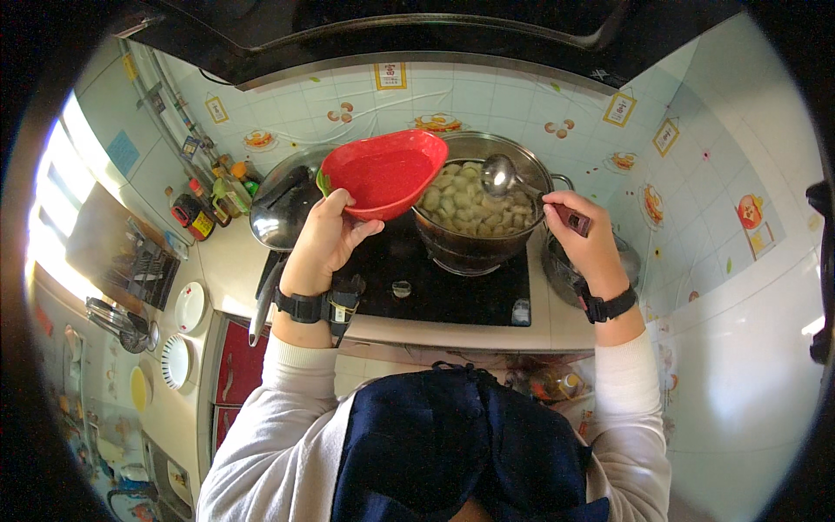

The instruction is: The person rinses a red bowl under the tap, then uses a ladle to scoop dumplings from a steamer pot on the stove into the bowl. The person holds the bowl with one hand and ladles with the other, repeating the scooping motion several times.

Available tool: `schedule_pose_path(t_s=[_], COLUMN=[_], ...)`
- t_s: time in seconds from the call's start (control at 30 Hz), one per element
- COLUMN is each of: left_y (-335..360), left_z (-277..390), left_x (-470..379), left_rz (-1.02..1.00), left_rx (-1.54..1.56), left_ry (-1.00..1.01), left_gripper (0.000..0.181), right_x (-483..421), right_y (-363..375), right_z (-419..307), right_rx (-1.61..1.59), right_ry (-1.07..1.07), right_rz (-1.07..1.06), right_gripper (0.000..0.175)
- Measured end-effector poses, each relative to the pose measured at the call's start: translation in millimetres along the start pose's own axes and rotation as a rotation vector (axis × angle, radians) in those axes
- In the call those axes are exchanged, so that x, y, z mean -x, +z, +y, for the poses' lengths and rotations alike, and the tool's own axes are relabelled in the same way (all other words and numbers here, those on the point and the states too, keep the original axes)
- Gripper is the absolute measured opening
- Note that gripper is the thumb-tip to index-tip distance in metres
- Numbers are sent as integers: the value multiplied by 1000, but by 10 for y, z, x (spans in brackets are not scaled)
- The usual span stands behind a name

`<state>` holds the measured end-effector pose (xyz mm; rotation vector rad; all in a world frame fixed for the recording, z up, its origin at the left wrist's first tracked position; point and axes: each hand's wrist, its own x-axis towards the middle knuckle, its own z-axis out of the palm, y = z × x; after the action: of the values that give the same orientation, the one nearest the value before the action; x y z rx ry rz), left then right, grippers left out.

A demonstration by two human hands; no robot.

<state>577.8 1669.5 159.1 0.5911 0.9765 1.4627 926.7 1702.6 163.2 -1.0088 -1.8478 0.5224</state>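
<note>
My left hand [333, 228] grips the near left rim of a red oval bowl [385, 176], tilted with its inside facing me; no food shows in it. Its right edge overlaps the rim of a dark cooking pot [473, 251] on the stove. Dumplings [473, 202], or similar pale pieces, crowd the liquid in the pot. In my right hand [580, 228] is the brown handle of a metal ladle [499, 175]. The ladle's shiny head is over the right half of the pot, above the pieces. A steel lid [515, 147] stands behind the pot against the tiled wall.
A lidded wok [280, 209] occupies the left burner, its handle [261, 320] jutting toward me. Sauce bottles [215, 196] stand in the back left corner. Down the left counter are a knife rack [153, 274] and several plates [190, 307]. Overhead is a range hood [424, 39].
</note>
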Motion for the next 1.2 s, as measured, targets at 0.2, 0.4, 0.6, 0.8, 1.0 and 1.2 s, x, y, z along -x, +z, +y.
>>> schedule_pose_path(t_s=[0.2,0.4,0.6,0.8,1.0,1.2], left_y=[7,-7,-22,-22,-7,4], left_z=[0,-18,-28,-19,-46,-70], left_x=[28,18,39,46,46,60], left_rz=[-33,-50,-37,-51,-46,-32], left_rx=[-25,-12,-11,-27,-18,-25], left_ry=[-21,-32,-11,-13,-5,6], left_gripper=[32,30,31,31,31,29], right_x=[28,15,-18,-38,-54,-38], right_y=[234,193,-168,-414,-443,-321], right_z=[-119,-129,-153,-119,-1,-18], right_rx=[-293,-232,-97,12,87,50], right_ry=[108,62,141,137,174,29], right_rz=[-87,-252,-295,-292,-203,-46], right_gripper=[11,9,9,9,10,12])
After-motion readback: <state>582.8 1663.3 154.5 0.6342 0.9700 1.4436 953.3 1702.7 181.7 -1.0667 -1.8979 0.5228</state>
